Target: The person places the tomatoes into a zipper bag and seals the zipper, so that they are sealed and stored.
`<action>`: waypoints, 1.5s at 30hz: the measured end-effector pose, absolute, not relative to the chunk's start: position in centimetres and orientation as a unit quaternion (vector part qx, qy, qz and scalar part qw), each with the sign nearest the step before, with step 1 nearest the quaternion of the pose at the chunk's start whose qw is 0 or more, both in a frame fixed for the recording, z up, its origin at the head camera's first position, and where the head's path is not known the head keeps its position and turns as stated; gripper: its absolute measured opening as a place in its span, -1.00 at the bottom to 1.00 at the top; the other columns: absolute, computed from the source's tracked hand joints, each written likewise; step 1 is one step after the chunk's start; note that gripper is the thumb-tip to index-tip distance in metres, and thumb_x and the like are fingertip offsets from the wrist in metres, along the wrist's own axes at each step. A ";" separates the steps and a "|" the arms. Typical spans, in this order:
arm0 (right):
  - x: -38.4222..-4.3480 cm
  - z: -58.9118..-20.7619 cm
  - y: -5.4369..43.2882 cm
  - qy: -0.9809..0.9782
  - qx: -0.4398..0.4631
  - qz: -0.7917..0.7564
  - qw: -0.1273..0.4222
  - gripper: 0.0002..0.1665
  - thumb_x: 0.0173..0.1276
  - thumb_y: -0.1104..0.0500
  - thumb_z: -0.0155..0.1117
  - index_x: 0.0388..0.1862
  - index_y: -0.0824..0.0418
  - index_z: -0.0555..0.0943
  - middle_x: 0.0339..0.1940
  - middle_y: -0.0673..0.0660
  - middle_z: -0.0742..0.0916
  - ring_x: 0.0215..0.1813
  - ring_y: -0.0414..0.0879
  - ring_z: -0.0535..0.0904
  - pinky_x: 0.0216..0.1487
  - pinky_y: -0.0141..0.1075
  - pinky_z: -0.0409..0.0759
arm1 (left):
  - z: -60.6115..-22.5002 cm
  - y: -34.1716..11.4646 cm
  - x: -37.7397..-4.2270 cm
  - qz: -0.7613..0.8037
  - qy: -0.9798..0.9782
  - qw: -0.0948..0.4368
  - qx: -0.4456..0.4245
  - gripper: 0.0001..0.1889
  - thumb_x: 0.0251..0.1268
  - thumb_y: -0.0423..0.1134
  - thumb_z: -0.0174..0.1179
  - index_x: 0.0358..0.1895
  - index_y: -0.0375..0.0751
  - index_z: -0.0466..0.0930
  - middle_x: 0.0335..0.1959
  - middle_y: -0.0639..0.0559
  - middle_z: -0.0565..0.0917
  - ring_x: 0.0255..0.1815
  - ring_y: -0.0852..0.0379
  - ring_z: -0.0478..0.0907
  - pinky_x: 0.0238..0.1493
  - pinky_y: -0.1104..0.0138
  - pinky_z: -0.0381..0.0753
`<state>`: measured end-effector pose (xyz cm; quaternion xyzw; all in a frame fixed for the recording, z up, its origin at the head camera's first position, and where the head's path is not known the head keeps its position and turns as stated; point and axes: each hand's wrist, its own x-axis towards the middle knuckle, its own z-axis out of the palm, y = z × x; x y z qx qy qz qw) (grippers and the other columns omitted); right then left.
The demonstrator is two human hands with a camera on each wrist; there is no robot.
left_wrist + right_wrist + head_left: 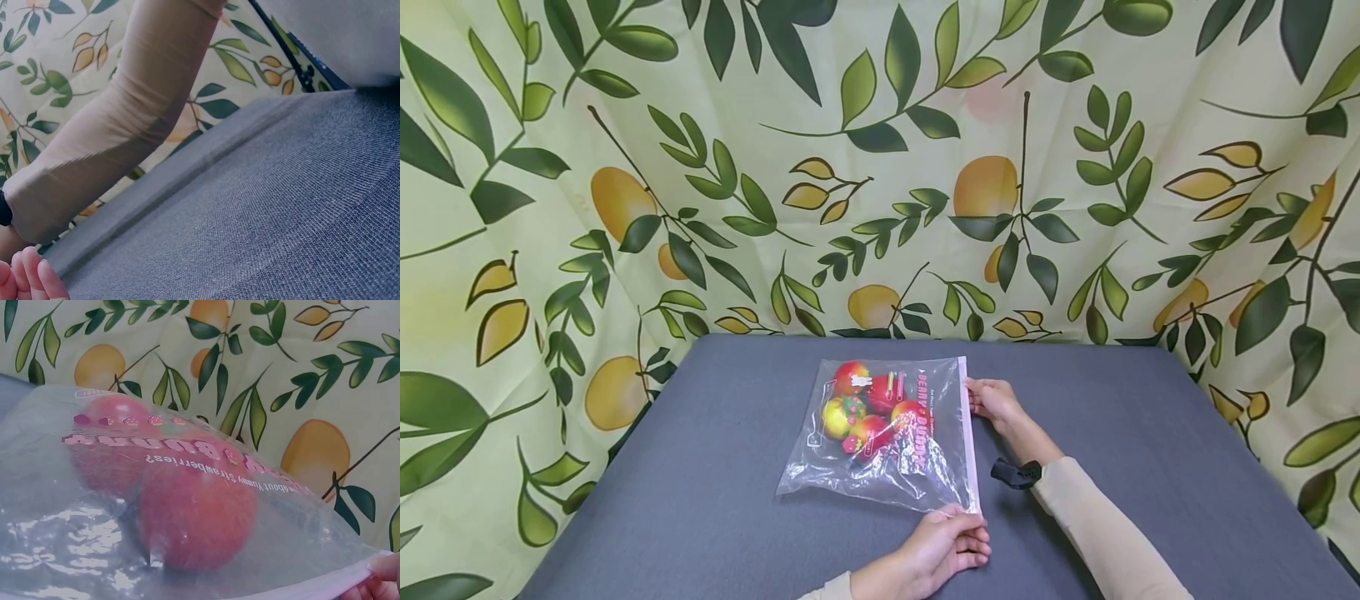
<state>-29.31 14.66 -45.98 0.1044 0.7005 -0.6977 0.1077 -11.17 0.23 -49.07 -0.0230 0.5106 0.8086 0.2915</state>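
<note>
A clear plastic zip bag [880,483] with pink print and a pale pink closure strip lies on the table. Inside it are several red and yellow apples [871,435], seen close up as red apples [197,515] through the film in the right wrist view. My left hand [936,550] pinches the bag's near corner at the strip; the left wrist view catches only its fingertips [37,278]. At the strip's far end, my right hand [995,402] pinches the edge, and part of it [381,578] shows at that view's lower right corner.
A grey cloth-covered table [700,483] extends around the bag on all sides. Behind it hangs a curtain [895,208] printed with leaves and fruit. A black band [1017,473] is worn on the right wrist.
</note>
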 end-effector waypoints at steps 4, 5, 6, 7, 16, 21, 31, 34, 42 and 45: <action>-29.5 -46.1 14.7 0.705 0.107 -0.694 0.100 -0.72 0.46 0.21 0.06 -0.13 0.48 0.50 -0.67 -0.09 0.55 -0.59 -0.32 0.47 -0.50 -0.54 0.53 | -49.1 0.2 -11.2 0.808 0.511 0.293 -0.021 -0.91 0.35 -0.28 0.03 -0.33 -0.11 0.49 -0.56 0.16 0.54 -0.53 0.29 0.51 -0.35 0.47 0.56; -29.5 -46.2 14.7 0.707 0.106 -0.693 0.100 -0.70 0.47 0.21 0.06 -0.11 0.49 0.49 -0.67 -0.09 0.55 -0.59 -0.33 0.46 -0.51 -0.54 0.53 | -49.2 0.2 -11.2 0.808 0.511 0.294 -0.020 -0.92 0.35 -0.28 0.03 -0.33 -0.11 0.49 -0.56 0.16 0.54 -0.53 0.29 0.52 -0.35 0.47 0.56; -29.5 -46.2 14.7 0.706 0.106 -0.693 0.098 -0.69 0.47 0.21 0.06 -0.09 0.50 0.49 -0.67 -0.09 0.55 -0.58 -0.33 0.46 -0.51 -0.55 0.53 | -49.2 0.2 -11.2 0.808 0.511 0.294 -0.020 -0.92 0.34 -0.28 0.03 -0.33 -0.11 0.49 -0.56 0.17 0.54 -0.53 0.29 0.52 -0.35 0.47 0.56; -29.6 -46.3 14.7 0.706 0.106 -0.693 0.098 -0.68 0.47 0.21 0.06 -0.09 0.51 0.49 -0.67 -0.09 0.55 -0.58 -0.33 0.46 -0.51 -0.55 0.53 | -49.2 0.2 -11.2 0.808 0.511 0.294 -0.019 -0.92 0.34 -0.28 0.03 -0.32 -0.11 0.49 -0.55 0.17 0.54 -0.53 0.30 0.52 -0.34 0.47 0.56; -29.7 -46.5 14.6 0.703 0.112 -0.697 0.086 -0.69 0.46 0.21 0.06 -0.10 0.50 0.50 -0.68 -0.10 0.55 -0.59 -0.35 0.45 -0.53 -0.57 0.50 | -49.0 0.3 -11.1 0.810 0.511 0.286 -0.017 -0.93 0.33 -0.29 0.04 -0.32 -0.12 0.49 -0.56 0.17 0.54 -0.54 0.30 0.51 -0.36 0.47 0.55; -29.8 -46.5 14.6 0.707 0.116 -0.693 0.076 -0.68 0.46 0.20 0.07 -0.09 0.50 0.50 -0.67 -0.11 0.54 -0.59 -0.35 0.45 -0.54 -0.58 0.48 | -48.9 0.4 -11.0 0.811 0.515 0.278 -0.013 -0.93 0.31 -0.30 0.05 -0.34 -0.11 0.49 -0.57 0.18 0.55 -0.54 0.31 0.52 -0.37 0.48 0.55; -30.0 -46.5 14.7 0.702 0.124 -0.697 0.070 -0.72 0.46 0.20 0.07 -0.15 0.45 0.51 -0.69 -0.11 0.54 -0.60 -0.35 0.44 -0.54 -0.56 0.47 | -49.0 0.6 -10.9 0.809 0.521 0.274 -0.007 -0.95 0.29 -0.32 0.06 -0.31 -0.16 0.51 -0.58 0.19 0.56 -0.56 0.33 0.52 -0.40 0.50 0.55; -30.1 -46.3 14.7 0.701 0.130 -0.698 0.066 -0.73 0.45 0.19 0.07 -0.15 0.44 0.51 -0.70 -0.13 0.54 -0.61 -0.36 0.44 -0.55 -0.57 0.47 | -48.9 0.7 -10.9 0.810 0.519 0.273 -0.005 -0.95 0.29 -0.32 0.06 -0.32 -0.16 0.50 -0.58 0.19 0.56 -0.57 0.34 0.52 -0.40 0.50 0.55; -30.3 -46.2 15.1 0.693 0.135 -0.706 0.059 -0.76 0.44 0.19 0.09 -0.20 0.38 0.54 -0.70 -0.14 0.54 -0.61 -0.37 0.45 -0.56 -0.58 0.48 | -48.7 1.2 -10.8 0.811 0.514 0.279 -0.005 -0.94 0.29 -0.32 0.06 -0.34 -0.14 0.51 -0.59 0.20 0.57 -0.57 0.35 0.52 -0.39 0.50 0.55; -30.3 -46.4 15.2 0.695 0.139 -0.703 0.061 -0.76 0.44 0.18 0.09 -0.19 0.38 0.53 -0.71 -0.14 0.55 -0.61 -0.38 0.46 -0.56 -0.58 0.48 | -48.8 1.3 -10.7 0.811 0.512 0.282 -0.009 -0.92 0.28 -0.32 0.07 -0.38 -0.11 0.50 -0.61 0.21 0.57 -0.58 0.36 0.51 -0.41 0.51 0.54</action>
